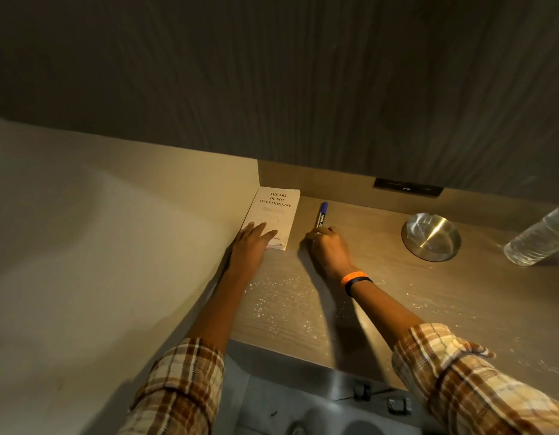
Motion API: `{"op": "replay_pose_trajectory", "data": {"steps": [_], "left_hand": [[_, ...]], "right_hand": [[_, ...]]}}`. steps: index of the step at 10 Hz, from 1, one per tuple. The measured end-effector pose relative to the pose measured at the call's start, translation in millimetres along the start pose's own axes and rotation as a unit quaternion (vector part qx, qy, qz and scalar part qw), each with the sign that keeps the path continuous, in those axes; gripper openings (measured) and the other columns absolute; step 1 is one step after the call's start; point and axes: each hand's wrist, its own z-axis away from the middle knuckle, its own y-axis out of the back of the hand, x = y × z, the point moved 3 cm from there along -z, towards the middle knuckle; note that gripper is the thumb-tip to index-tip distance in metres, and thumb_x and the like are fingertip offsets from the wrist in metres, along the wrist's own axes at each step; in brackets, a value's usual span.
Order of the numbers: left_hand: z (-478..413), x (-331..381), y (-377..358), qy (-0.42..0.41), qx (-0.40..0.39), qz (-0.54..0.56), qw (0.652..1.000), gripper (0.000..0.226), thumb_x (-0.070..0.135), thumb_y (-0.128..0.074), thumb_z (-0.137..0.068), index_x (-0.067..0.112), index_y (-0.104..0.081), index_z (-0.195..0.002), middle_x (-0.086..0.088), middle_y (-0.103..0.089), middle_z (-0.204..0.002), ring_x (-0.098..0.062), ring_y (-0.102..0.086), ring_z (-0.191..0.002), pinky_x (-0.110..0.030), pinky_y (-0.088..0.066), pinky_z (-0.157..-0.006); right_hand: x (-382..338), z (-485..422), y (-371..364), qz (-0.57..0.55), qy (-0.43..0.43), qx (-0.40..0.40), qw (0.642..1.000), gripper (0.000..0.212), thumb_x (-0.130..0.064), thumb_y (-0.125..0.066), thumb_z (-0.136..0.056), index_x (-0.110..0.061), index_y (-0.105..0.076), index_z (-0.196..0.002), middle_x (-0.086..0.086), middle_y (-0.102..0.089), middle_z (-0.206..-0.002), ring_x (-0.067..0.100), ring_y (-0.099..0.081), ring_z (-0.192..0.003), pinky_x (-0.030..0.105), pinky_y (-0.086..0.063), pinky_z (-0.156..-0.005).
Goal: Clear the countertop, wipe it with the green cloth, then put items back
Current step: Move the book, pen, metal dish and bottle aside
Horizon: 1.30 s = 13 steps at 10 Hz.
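Plaid sleeves (184,387) nearest the camera, both arms reaching forward over the tabletop (397,309), which carries scattered shiny specks near its front edge. Left hand (251,243) lies flat and open, fingers spread on the near end of the book (273,215); it presses rather than grips. Book sits in the far left corner against the side wall. Right hand (326,246) is curled, fingertips closing on the near end of the blue marker (321,215); whether it is fully pinched I cannot tell. Marker's long axis runs away from the person, cap end far, just right of the book and apart from it. Right hand is the nearer one to it. Metal ashtray (431,237) and water bottle (538,240) stand well right, untouched. No green cloth in view. Clearing looks barely started.
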Motion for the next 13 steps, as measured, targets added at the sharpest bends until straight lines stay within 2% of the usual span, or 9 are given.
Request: {"op": "replay_pose_trajectory", "data": {"steps": [2, 4, 6, 8, 9, 10, 11, 12, 13], "left_hand": [[7, -2, 4, 0.021, 0.041, 0.082, 0.996, 0.039, 0.015, -0.06, -0.098, 0.015, -0.058, -0.137, -0.009, -0.053, -0.148, -0.023, -0.045, -0.14, -0.035, -0.043, -0.114], [16, -12, 6, 0.087, 0.084, 0.108, 0.987, 0.036, 0.016, -0.055, -0.1, 0.01, -0.056, -0.136, -0.01, -0.055, -0.142, -0.023, -0.051, -0.131, -0.025, -0.041, -0.105], [12, -25, -3, 0.093, 0.064, 0.125, 0.986, 0.037, 0.01, -0.048, -0.102, 0.001, -0.05, -0.138, -0.019, -0.05, -0.145, -0.031, -0.047, -0.135, -0.034, -0.036, -0.112], [17, -10, 14, 0.138, 0.11, 0.213, 0.961, 0.037, 0.018, -0.045, -0.104, 0.007, -0.053, -0.138, -0.012, -0.055, -0.144, -0.024, -0.051, -0.132, -0.029, -0.038, -0.109], [10, 29, 25, 0.078, 0.163, 0.165, 0.97, 0.033, 0.017, -0.053, -0.101, 0.006, -0.06, -0.13, -0.015, -0.061, -0.136, -0.031, -0.055, -0.129, -0.041, -0.043, -0.112], [-2, 65, 22, 0.045, 0.142, 0.182, 0.972, 0.033, 0.016, -0.055, -0.099, 0.008, -0.061, -0.13, -0.014, -0.06, -0.136, -0.03, -0.054, -0.13, -0.043, -0.043, -0.113], [-20, 133, 6, -0.06, 0.091, 0.171, 0.979, 0.038, 0.017, -0.053, -0.098, 0.014, -0.055, -0.135, -0.01, -0.055, -0.139, -0.026, -0.054, -0.128, -0.04, -0.044, -0.111], [-31, 188, -4, -0.119, 0.039, 0.192, 0.973, 0.05, 0.015, -0.053, -0.096, 0.018, -0.046, -0.145, -0.01, -0.045, -0.148, -0.027, -0.046, -0.136, -0.04, -0.04, -0.115], [-42, 262, -16, -0.123, -0.08, 0.253, 0.956, 0.07, 0.017, -0.058, -0.093, 0.032, -0.027, -0.154, -0.017, -0.027, -0.159, -0.033, -0.03, -0.147, -0.048, -0.035, -0.119]], "right_hand": [[-55, -13, -4, -0.133, 0.045, 0.029, 0.99, 0.024, -0.013, -0.064, -0.093, -0.005, -0.071, -0.115, 0.013, -0.068, -0.125, 0.03, -0.064, -0.11, 0.039, -0.054, -0.092], [-91, -54, -18, -0.087, 0.057, -0.04, 0.994, 0.018, -0.014, -0.067, -0.091, -0.003, -0.072, -0.105, 0.015, -0.069, -0.114, 0.031, -0.065, -0.106, 0.041, -0.054, -0.095], [-103, -95, -22, -0.166, -0.011, -0.065, 0.984, 0.024, -0.001, -0.06, -0.09, -0.001, -0.073, -0.11, 0.018, -0.07, -0.12, 0.036, -0.064, -0.113, 0.043, -0.051, -0.099], [-104, -86, -16, -0.187, 0.039, -0.093, 0.977, 0.025, 0.0, -0.064, -0.084, -0.002, -0.075, -0.106, 0.015, -0.072, -0.118, 0.033, -0.064, -0.115, 0.042, -0.049, -0.102], [-66, -50, 8, -0.237, 0.017, -0.029, 0.971, 0.025, 0.003, -0.065, -0.08, 0.0, -0.074, -0.104, 0.018, -0.071, -0.117, 0.036, -0.063, -0.114, 0.04, -0.048, -0.1], [-24, -15, 28, -0.206, -0.027, 0.044, 0.977, 0.022, -0.006, -0.068, -0.082, -0.003, -0.074, -0.102, 0.019, -0.069, -0.118, 0.038, -0.061, -0.114, 0.041, -0.047, -0.097], [55, 41, 61, -0.09, -0.105, 0.168, 0.976, 0.025, -0.02, -0.07, -0.085, -0.007, -0.075, -0.106, 0.02, -0.06, -0.134, 0.039, -0.053, -0.126, 0.047, -0.043, -0.107], [110, 74, 82, -0.029, -0.213, 0.185, 0.959, 0.033, -0.022, -0.069, -0.083, -0.01, -0.071, -0.115, 0.021, -0.042, -0.153, 0.042, -0.036, -0.143, 0.053, -0.035, -0.115], [171, 105, 95, -0.025, -0.347, 0.103, 0.932, 0.054, -0.05, -0.066, -0.084, -0.018, -0.064, -0.128, 0.019, -0.016, -0.165, 0.04, -0.014, -0.152, 0.054, -0.019, -0.121]]}}
